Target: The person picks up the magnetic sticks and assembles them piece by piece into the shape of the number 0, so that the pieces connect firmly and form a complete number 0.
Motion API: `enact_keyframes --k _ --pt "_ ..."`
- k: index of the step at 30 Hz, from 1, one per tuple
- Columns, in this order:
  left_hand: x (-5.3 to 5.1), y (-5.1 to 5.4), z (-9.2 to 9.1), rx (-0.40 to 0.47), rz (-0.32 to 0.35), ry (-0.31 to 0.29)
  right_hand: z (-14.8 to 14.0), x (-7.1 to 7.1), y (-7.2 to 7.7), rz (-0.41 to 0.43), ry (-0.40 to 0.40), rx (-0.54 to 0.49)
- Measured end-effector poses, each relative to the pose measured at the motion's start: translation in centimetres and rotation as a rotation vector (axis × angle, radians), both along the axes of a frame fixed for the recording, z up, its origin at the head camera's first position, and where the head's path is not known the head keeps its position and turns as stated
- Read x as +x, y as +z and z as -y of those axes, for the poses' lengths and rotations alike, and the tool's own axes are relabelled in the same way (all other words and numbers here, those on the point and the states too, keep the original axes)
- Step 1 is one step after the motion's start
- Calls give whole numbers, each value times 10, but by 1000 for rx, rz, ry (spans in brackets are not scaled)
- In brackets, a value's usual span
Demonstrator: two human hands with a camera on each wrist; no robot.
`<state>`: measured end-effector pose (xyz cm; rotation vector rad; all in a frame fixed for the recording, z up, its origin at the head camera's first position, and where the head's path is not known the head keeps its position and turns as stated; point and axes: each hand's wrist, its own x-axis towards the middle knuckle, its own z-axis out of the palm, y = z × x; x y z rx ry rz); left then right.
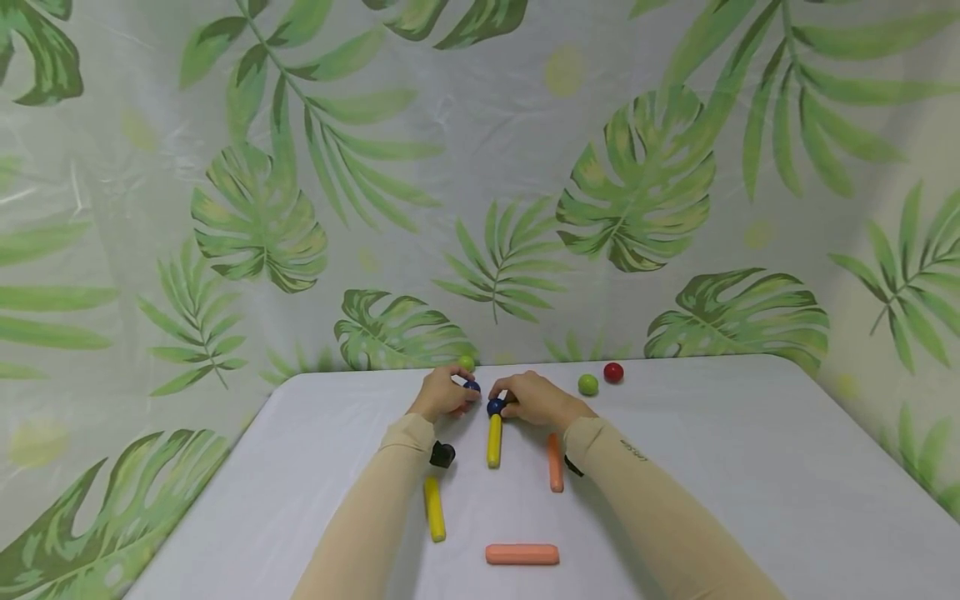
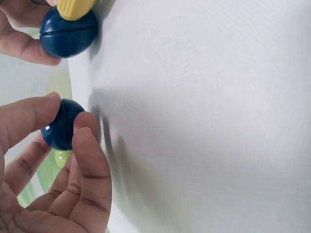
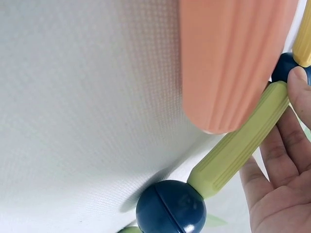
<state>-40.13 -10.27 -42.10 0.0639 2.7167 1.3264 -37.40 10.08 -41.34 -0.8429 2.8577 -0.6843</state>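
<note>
My left hand (image 1: 444, 393) (image 2: 73, 179) pinches a blue ball (image 1: 472, 387) (image 2: 63, 125) between thumb and fingers. Just to the right, my right hand (image 1: 538, 400) (image 3: 284, 167) grips another blue ball (image 1: 496, 407) (image 2: 68, 36) (image 3: 286, 68). A yellow stick (image 1: 494, 442) (image 2: 75, 7) (image 3: 303, 39) joins that ball and points toward the near side. In the right wrist view, a light green stick (image 3: 238, 141) runs from the held ball to a further blue ball (image 3: 170, 208); in the head view my hand hides them.
Nearer on the white table (image 1: 300, 483) lie a yellow stick (image 1: 435, 509), an orange stick (image 1: 522, 554) and another orange stick (image 1: 555, 463) beside my right sleeve. Green balls (image 1: 588, 384) (image 1: 467, 363) and a red ball (image 1: 613, 372) sit at the back, before a leaf-patterned curtain (image 1: 495, 167).
</note>
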Motion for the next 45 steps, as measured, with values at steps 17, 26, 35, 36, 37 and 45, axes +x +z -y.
enact_keyframes --k 17,26,35,36,37,45 --pt "18 9 5 -35 -13 -107 -4 -6 -5 7 0 18" --pt "36 12 11 -95 5 -189 -4 -5 -3 19 -26 27" --pt "56 14 17 -117 29 -244 -1 -6 -2 22 -18 31" --pt "58 14 17 -119 33 -249 -1 -6 -2 22 -21 30" --pt "59 13 17 -123 32 -256 -1 -7 -2 21 -22 30" --pt "69 9 16 -157 -5 -301 0 -6 -3 20 -7 29"
